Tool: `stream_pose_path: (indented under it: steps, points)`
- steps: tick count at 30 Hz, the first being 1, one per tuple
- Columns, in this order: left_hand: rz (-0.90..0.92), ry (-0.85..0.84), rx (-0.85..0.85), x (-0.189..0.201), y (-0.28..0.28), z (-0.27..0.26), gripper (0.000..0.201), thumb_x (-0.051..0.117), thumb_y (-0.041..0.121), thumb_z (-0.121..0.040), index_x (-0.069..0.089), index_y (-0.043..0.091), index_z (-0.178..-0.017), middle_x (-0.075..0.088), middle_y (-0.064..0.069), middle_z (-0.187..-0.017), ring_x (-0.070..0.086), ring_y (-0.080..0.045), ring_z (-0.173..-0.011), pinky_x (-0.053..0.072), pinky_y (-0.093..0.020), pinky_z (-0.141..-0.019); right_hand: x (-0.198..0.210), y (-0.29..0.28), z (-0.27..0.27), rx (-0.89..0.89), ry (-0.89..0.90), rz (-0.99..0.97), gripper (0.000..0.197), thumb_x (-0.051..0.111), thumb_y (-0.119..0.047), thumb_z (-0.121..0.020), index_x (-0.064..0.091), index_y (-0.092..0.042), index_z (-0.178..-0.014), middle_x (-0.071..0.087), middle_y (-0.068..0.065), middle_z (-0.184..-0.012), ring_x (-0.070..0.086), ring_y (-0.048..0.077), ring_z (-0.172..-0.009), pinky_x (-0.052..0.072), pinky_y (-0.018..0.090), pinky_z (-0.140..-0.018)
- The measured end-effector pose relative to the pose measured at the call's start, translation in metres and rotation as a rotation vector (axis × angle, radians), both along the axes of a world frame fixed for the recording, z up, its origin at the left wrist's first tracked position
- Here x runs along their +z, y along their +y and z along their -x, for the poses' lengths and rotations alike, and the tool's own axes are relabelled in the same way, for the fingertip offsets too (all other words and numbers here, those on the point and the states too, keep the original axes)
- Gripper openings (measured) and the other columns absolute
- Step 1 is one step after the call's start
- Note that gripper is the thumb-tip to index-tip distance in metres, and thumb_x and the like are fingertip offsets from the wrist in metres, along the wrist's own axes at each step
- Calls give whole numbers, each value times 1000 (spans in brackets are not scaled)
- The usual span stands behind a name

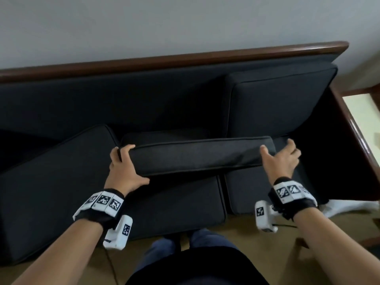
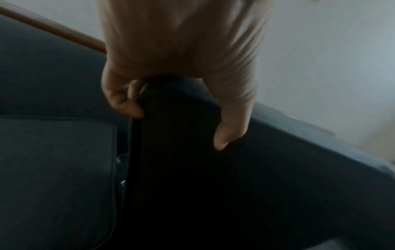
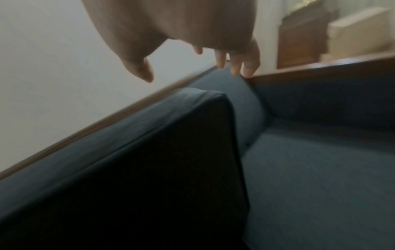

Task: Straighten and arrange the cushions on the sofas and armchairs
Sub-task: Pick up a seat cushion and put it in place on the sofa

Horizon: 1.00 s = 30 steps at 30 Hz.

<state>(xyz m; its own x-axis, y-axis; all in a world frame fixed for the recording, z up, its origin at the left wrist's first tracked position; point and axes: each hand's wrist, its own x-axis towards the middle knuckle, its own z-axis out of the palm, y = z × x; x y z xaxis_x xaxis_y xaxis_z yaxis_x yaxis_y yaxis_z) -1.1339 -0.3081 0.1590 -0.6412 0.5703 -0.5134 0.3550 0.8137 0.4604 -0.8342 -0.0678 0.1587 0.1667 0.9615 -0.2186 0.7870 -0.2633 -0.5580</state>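
Cushion [image 1: 197, 156] raised above sofa [image 1: 127, 103] seat: left hand [image 1: 123, 167] grasping its nine-o'clock end, right hand [image 1: 281, 159] released at three o'clock

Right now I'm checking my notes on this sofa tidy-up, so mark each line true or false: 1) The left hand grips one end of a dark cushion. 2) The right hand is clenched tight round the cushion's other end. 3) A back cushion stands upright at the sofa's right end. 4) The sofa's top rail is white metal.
1) True: the left hand grips the left end of the cushion, thumb under, fingers over.
2) False: the right hand is open at that end, its fingers spread.
3) True: the back cushion leans against the sofa back.
4) False: the top rail is brown wood.
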Motion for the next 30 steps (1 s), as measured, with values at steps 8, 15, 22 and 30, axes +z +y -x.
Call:
stream_pose_path:
  steps: [8,15,22,30]
  points:
    - [-248,-291,362,-8,5,21,62,78,59,-55,49,66,-110,35,-5,-143,44,-27,-123,41,-55,-106,-44,29,-24,-204,566,531,77,62,-71,-68,46,-32,-132,55,1,-122,58,26,-94,49,39,-76]
    - [-327,-401,703,-25,15,31,36,78,44,-76,51,57,-95,56,10,-117,55,-22,-113,50,-57,-89,-44,61,3,-154,621,337,37,65,-48,-63,61,-35,-98,63,1,-104,58,26,-100,42,32,-73]
    - [-421,-366,758,-18,40,81,50,81,52,-50,58,55,-94,62,-2,-125,60,-25,-112,51,-52,-95,-32,70,36,-255,592,276,33,69,-60,-54,64,-41,-81,66,1,-114,60,27,-111,47,55,-101]
    - [-484,-304,756,-12,147,163,74,69,56,-56,58,42,-127,56,6,-132,53,-21,-122,47,-35,-87,-30,128,114,-70,638,389,93,69,-40,-58,40,-34,-146,56,-3,-127,58,16,-99,48,32,-77]
